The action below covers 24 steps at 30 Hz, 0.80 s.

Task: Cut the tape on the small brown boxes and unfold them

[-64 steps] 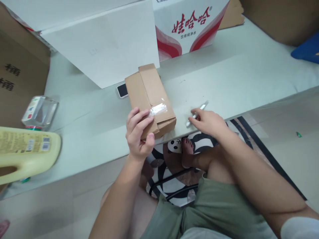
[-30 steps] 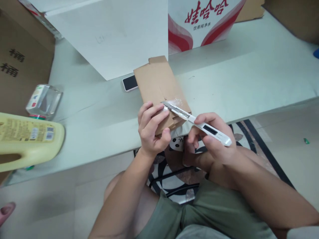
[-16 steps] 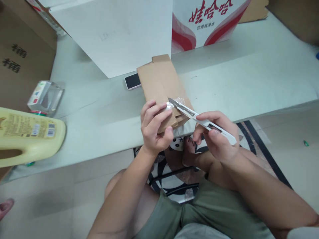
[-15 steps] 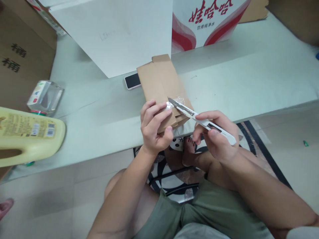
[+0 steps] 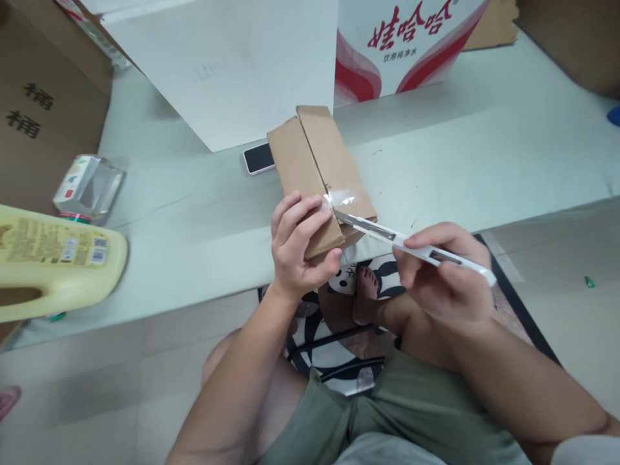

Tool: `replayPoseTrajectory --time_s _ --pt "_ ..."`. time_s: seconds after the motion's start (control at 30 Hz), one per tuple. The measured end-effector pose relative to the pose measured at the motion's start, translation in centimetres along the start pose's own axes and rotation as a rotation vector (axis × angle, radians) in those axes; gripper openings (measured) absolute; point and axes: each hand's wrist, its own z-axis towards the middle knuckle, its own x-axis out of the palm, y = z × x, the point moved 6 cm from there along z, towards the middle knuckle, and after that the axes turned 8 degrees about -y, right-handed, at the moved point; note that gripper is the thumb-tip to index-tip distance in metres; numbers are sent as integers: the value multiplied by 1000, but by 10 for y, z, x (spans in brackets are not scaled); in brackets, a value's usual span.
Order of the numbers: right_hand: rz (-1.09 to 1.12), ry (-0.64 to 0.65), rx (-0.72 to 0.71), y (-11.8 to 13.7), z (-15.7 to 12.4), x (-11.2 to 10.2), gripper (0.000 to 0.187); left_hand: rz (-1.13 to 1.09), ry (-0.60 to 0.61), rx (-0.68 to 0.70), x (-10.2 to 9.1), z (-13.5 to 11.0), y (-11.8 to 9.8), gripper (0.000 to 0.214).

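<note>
A small brown cardboard box [image 5: 314, 161] lies on the pale table [image 5: 465, 155] at its near edge, its top flaps crossed by a strip of clear tape [image 5: 345, 196]. My left hand [image 5: 296, 245] grips the box's near left corner, fingers curled over the top. A white utility knife [image 5: 411, 244] is pinched in my right hand [image 5: 443, 274], blade out. The blade tip rests at the near end of the box by the tape.
A phone [image 5: 258, 158] lies beside the box's far left. Behind stand a big white box [image 5: 227, 64] and a red-and-white printed carton [image 5: 402, 45]. A yellow jug [image 5: 53, 261] and a clear plastic packet [image 5: 87, 187] are at left. My bare foot [image 5: 364, 297] rests under the table edge.
My right hand picked the knife up from the table and brought it to the taped seam. Since half a second ago the blade has slid toward me along the box and my hand has drawn back right.
</note>
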Motion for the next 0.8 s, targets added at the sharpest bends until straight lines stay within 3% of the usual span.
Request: replayPoseTrajectory --time_s 0.13,0.23,0.3,0.4,0.6,0.7,0.8 --pt "63 -61 -74 5 2 -7 19 -22 42 -123 -3 -3 19 57" --pt "12 -11 -43 -4 8 -4 36 -70 18 -203 -11 -5 35 60" --pt "-119 40 -38 -13 12 -1 45 -99 -27 -259 -17 -7 45 62" --pt "-483 111 6 -32 20 1 40 -142 -106 -311 -24 -10 57 62" --pt "-1137 171 363 -73 37 -13 72 -117 -347 -353 -47 -7 64 52" --pt "-1241 196 472 -83 44 -20 80 -89 -452 -439 -60 -4 68 43" --pt "-1234 179 416 -84 47 -21 79 -109 -550 -540 -70 0 74 39"
